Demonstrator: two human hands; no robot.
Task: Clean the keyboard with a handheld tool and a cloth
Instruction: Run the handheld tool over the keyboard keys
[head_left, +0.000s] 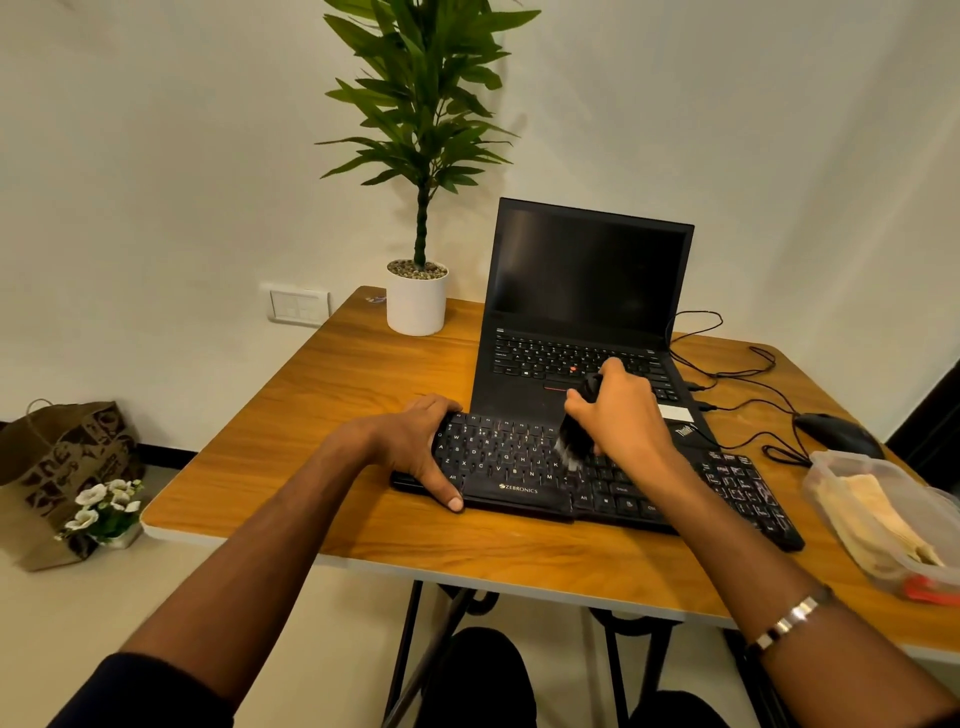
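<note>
Black Zebronics keyboard (597, 483) flat on the wooden worktop (322, 415) before an open black laptop (582, 312), left hand (421, 447) gripping its left end, right hand (618, 415) clutching a black brush (574, 439), bristles on the keys, folded beige cloth (872, 519) in a clear plastic tub (815, 478) at right

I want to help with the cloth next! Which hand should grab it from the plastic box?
The right hand, probably. The plastic box with the cloth sits at the table's right edge, nearer that hand, though it must first put down the brush. The left hand holds the keyboard at its far end.
</note>
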